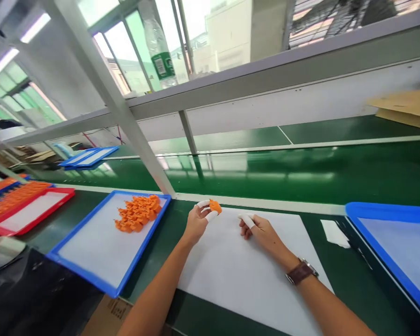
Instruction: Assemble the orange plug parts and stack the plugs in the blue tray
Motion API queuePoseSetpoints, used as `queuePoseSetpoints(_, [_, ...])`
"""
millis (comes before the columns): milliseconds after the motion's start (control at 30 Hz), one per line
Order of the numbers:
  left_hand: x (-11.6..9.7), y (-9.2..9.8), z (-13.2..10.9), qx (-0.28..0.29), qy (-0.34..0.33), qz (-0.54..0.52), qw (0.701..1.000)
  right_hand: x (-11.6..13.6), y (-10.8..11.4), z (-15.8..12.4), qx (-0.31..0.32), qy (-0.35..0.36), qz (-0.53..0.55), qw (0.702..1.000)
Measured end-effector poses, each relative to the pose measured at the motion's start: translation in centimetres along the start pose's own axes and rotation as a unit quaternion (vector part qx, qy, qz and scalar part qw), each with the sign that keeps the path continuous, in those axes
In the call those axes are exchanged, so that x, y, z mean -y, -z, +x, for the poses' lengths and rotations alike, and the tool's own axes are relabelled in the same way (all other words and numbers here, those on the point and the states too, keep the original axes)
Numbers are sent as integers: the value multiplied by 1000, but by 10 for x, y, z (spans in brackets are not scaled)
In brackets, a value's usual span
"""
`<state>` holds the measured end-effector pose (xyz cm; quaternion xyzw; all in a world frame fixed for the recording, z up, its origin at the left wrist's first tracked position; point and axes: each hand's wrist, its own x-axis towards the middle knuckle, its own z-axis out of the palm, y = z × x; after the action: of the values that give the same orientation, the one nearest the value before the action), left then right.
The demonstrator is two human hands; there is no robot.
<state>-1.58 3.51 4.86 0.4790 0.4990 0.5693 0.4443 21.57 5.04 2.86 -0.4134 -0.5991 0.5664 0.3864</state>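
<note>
Between the white-covered thumb and finger of my left hand (pixel 196 223) is a small orange piece (pixel 215 206), perhaps plastic, held above the far left edge of a white sheet (pixel 241 275). My right hand (pixel 262 231) is over the same sheet, to the right and apart from the piece. Its fingers are curled, with white covers on the thumb and index finger pressed together; anything they pinch is too small or hidden to make out. A blue-rimmed tray (pixel 87 238) on the left carries a heap of similar orange pieces (pixel 138 213).
Another blue tray (pixel 392 210) stands at the right, beside a white scrap (pixel 335 233). A red tray (pixel 31 212) and trays of orange pieces lie far left. Behind the work surface runs a green belt (pixel 266 172). A slanted metal post (pixel 136 135) rises past the left tray; a bottle (pixel 161 56) stands on the shelf.
</note>
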Motion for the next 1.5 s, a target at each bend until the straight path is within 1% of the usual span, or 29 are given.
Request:
queuePoseSetpoints(67, [-13,18,-11,-21,-42,40,998,-2,0,0,6,-1,-16,1000])
queuePoseSetpoints(100, [-20,32,-18,-35,-63,76,994,-3,-1,1,10,-2,-24,1000])
queuePoseSetpoints(167, [-33,66,-36,-83,-100,162,978,-6,-1,2,12,-1,-42,999])
queuePoseSetpoints(233, [-43,107,-52,-154,-119,225,955,-9,-2,3,10,0,-55,998])
queuePoseSetpoints(267, [-47,129,-59,-190,-122,236,945,-10,-2,4,8,-1,-59,998])
queuePoseSetpoints(333, [-50,171,-71,-258,-104,264,923,-13,-1,4,8,-3,-62,998])
queuePoseSetpoints(400, [-47,203,-79,-294,-65,349,887,-16,-1,5,12,-1,-66,998])
queuePoseSetpoints(467, [-40,223,-84,-291,-30,445,847,-17,-1,5,12,0,-73,997])
queuePoseSetpoints(500, [-35,229,-85,-280,-16,480,831,-17,-1,4,10,-1,-76,997])
queuePoseSetpoints(567, [-26,232,-85,-261,4,518,815,-16,-1,3,6,-5,-83,996])
queuePoseSetpoints(667, [-21,229,-85,-262,17,531,806,-14,-2,1,0,-19,-90,996])
queuePoseSetpoints(767, [-21,226,-89,-286,28,543,789,-14,-2,1,-1,-35,-100,994])
queuePoseSetpoints(833, [-22,224,-93,-288,39,551,782,-14,-2,0,1,-42,-107,993])
queuePoseSetpoints(1000, [-22,216,-100,-229,44,563,793,-12,-1,-1,8,-45,-111,993])
queuePoseSetpoints(1067, [-25,209,-102,-224,35,576,785,-12,-2,0,11,-43,-118,992])
queuePoseSetpoints(1133, [-30,196,-102,-225,16,592,774,-15,-2,2,16,-41,-123,991])
queuePoseSetpoints(1200, [-35,174,-100,-216,-39,594,774,-19,-2,3,21,-37,-118,992])
queuePoseSetpoints(1233, [-38,160,-98,-199,-78,585,783,-20,-2,3,23,-34,-112,993])
queuePoseSetpoints(1300, [-40,125,-93,-134,-156,540,816,-21,-1,4,25,-27,-100,994])
queuePoseSetpoints(1333, [-39,105,-89,-89,-180,508,838,-21,-1,4,24,-24,-94,995])
queuePoseSetpoints(1400, [-37,62,-78,-2,-197,436,878,-19,-1,4,17,-18,-75,997])
queuePoseSetpoints(1433, [-35,41,-72,36,-198,402,893,-17,-1,4,13,-15,-58,998])
queuePoseSetpoints(1500, [-32,3,-57,94,-193,346,914,-12,-1,5,8,-10,-4,1000])
